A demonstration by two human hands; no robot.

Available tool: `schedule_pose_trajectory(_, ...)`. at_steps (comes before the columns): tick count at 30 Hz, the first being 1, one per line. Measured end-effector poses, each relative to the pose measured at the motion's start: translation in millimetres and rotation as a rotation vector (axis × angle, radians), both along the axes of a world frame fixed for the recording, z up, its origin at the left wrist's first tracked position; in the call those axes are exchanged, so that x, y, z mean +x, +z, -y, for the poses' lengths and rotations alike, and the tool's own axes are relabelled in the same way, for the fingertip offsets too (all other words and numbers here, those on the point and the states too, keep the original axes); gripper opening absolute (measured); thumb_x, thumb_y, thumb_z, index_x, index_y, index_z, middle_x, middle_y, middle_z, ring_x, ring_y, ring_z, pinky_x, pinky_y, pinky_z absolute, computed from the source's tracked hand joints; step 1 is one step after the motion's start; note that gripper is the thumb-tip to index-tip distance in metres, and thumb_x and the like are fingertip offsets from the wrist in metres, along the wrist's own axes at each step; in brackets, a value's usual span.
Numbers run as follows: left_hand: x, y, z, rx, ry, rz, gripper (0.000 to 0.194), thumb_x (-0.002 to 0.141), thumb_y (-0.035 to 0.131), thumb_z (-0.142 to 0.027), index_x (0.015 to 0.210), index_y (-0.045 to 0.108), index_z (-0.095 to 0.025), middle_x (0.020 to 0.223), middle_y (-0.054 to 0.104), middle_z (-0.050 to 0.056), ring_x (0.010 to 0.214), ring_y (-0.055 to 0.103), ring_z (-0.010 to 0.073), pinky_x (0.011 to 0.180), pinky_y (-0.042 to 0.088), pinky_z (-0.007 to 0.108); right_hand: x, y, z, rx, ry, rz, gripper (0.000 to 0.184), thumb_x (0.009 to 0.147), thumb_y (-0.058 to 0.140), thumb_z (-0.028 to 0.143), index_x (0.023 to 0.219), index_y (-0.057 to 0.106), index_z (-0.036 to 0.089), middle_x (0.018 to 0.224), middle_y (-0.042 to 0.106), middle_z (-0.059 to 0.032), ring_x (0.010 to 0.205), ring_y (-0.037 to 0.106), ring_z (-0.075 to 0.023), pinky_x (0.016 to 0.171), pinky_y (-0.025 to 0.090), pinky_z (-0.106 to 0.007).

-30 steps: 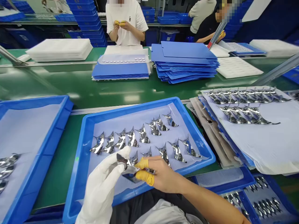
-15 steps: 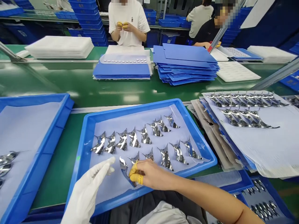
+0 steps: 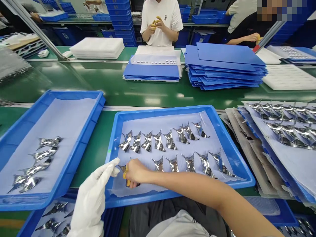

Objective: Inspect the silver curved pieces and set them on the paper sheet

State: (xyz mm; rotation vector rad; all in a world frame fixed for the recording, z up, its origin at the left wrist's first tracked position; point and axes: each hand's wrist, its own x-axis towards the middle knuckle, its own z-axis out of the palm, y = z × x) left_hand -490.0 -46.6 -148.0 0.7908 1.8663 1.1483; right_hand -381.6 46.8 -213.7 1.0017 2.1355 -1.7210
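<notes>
My right hand [image 3: 135,172], with yellow finger cots, pinches a shiny chrome curved metal piece [image 3: 125,174] low on the blue plastic tray [image 3: 160,112]; the hand hides most of the piece. Two rows of similar pieces [image 3: 158,142] lie on the tray's pale liner sheet [image 3: 145,189], and the nearest one [image 3: 158,164] is just right of my hand. My left hand [image 3: 92,197], in a white glove, is raised near the tray's front left corner, its fingers holding nothing.
Left of this tray, a second blue tray [image 3: 74,93] holds several chrome pieces [image 3: 34,164]. Stacked sheets of pieces [image 3: 288,135] lie to the right. Beyond the green belt [image 3: 148,95] are blue boards [image 3: 222,54], white foam [image 3: 97,47] and a co-worker [image 3: 160,23].
The view has turned left, bringing more of the left tray in. My right hand has lowered the piece near the tray's front edge, and my left hand has stayed apart from it.
</notes>
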Motion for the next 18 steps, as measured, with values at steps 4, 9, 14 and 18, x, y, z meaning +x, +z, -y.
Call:
schedule_pose_trajectory(4, -4.9, -8.9, 1.3, 0.038, -0.056, 0.071, 0.043, 0.082, 0.071, -0.042, 0.119, 0.067, -0.020, 0.117, 0.069, 0.003, 0.112, 0.060, 0.0242, 0.108, 0.040, 0.036, -20.7, 6.7, 10.4, 0.173, 0.017, -0.023, 0.025, 0.088, 0.050, 0.007, 0.067, 0.061, 0.013, 0.059, 0.068, -0.0017, 0.052, 0.065, -0.0118, 0.048, 0.047, -0.017)
schedule_pose_trajectory(9, -11.6, -10.7, 4.7, 0.018, -0.027, 0.086, 0.041, 0.086, 0.066, -0.045, 0.120, 0.067, -0.022, 0.111, 0.071, 0.002, 0.111, 0.060, 0.0235, 0.108, 0.040, 0.034, 20.2, 31.3, 14.2, 0.536, 0.057, 0.001, 0.020, 0.093, 0.052, 0.024, 0.107, 0.063, 0.013, 0.097, 0.073, -0.0127, 0.084, 0.069, -0.0244, 0.067, 0.050, -0.032)
schedule_pose_trajectory(14, -8.6, -6.8, -0.5, 0.014, 0.010, 0.037, 0.040, 0.087, 0.064, -0.048, 0.118, 0.069, -0.023, 0.101, 0.072, 0.001, 0.100, 0.062, 0.0203, 0.104, 0.040, 0.031, 78.1, 23.9, 9.9, 0.795, 0.140, 0.240, 0.020, 0.085, 0.052, 0.000, 0.101, 0.063, 0.004, 0.098, 0.066, -0.0237, 0.096, 0.064, -0.0318, 0.078, 0.049, -0.043)
schedule_pose_trajectory(18, 4.8, -7.2, -14.3, 0.025, 0.011, 0.124, 0.044, 0.082, 0.070, -0.050, 0.113, 0.071, -0.020, 0.104, 0.073, 0.005, 0.100, 0.063, 0.0219, 0.096, 0.047, 0.031, 98.5, 8.8, 5.7, 0.894, 0.189, 0.303, 0.020, 0.085, 0.051, -0.002, 0.097, 0.063, 0.008, 0.096, 0.066, -0.0189, 0.093, 0.063, -0.0289, 0.076, 0.050, -0.039)
